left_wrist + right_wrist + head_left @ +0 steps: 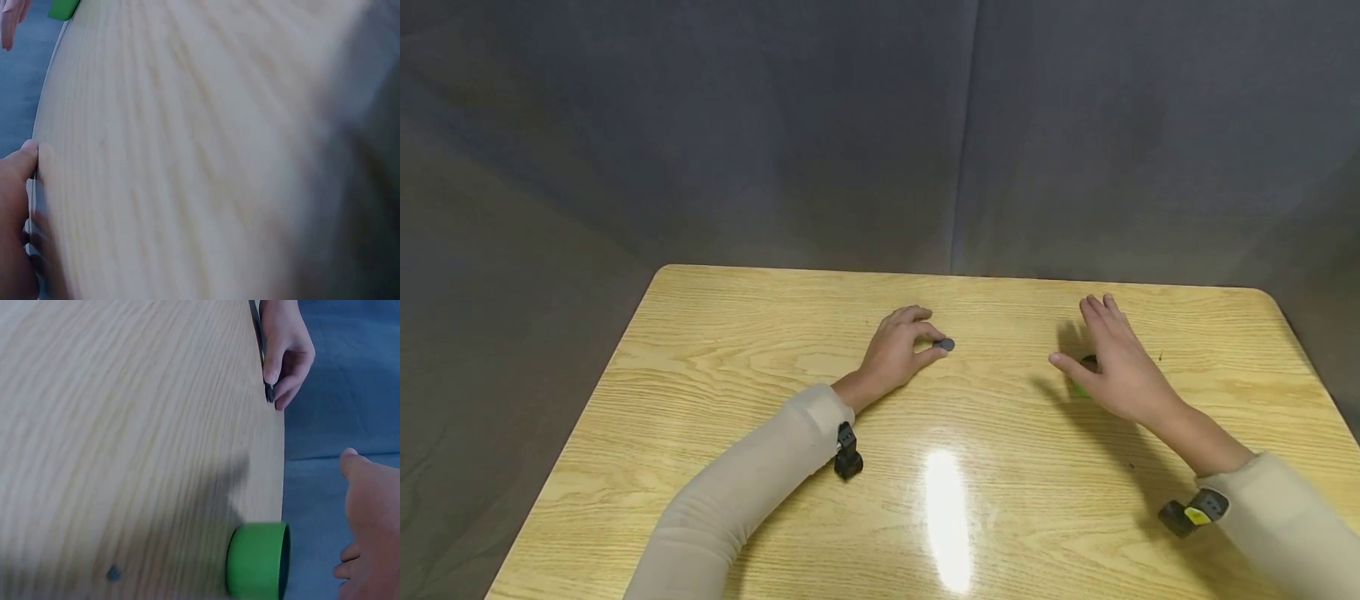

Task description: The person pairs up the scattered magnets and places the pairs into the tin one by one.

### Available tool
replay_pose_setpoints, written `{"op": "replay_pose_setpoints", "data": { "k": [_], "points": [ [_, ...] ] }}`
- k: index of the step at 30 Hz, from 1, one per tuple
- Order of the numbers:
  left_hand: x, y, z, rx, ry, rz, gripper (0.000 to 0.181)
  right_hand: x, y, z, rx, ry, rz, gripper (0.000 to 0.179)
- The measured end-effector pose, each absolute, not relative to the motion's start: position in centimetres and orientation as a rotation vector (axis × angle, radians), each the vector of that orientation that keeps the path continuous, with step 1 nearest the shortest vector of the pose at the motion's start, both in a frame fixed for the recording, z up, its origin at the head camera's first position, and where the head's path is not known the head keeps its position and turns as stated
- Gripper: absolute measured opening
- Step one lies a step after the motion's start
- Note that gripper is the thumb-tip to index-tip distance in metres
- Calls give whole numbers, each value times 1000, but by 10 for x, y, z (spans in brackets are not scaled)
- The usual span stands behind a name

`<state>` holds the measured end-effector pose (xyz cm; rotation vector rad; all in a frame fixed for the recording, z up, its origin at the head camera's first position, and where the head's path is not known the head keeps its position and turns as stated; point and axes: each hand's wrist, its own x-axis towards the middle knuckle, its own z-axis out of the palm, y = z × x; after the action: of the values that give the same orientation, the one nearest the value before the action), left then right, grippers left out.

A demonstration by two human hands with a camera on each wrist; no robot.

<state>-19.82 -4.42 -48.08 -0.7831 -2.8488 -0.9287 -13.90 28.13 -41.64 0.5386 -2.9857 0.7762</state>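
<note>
In the head view my left hand [893, 353] is near the middle of the table, pinching a small dark round piece [947, 343] between thumb and index finger. The piece looks thin and black [269, 392] in the right wrist view, close to the tabletop. To the right, my right hand [1116, 367] hovers with fingers straight and thumb spread. Below it stands a short green cup-like cylinder [255, 559] with a dark opening, mostly hidden by that hand in the head view. A gap shows between the right hand and the cylinder in the right wrist view.
The wood-grain table [760, 321] has rounded far corners and a bright glare streak near its front. Dark grey cloth [850, 133] hangs behind and beside it. A small dark speck [113, 573] lies on the wood near the green cylinder.
</note>
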Motion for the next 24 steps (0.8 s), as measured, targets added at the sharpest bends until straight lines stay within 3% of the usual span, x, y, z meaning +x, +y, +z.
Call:
{"op": "replay_pose_setpoints", "data": {
  "k": [13, 24],
  "points": [
    [-197, -43, -479, -778, -2841, -928, 25, -125, 309, -432, 560, -2974, 732, 96],
    [-197, -42, -480, -780, -2838, -908, 22, -124, 321, -450, 508, -3016, 701, 89]
  ]
}}
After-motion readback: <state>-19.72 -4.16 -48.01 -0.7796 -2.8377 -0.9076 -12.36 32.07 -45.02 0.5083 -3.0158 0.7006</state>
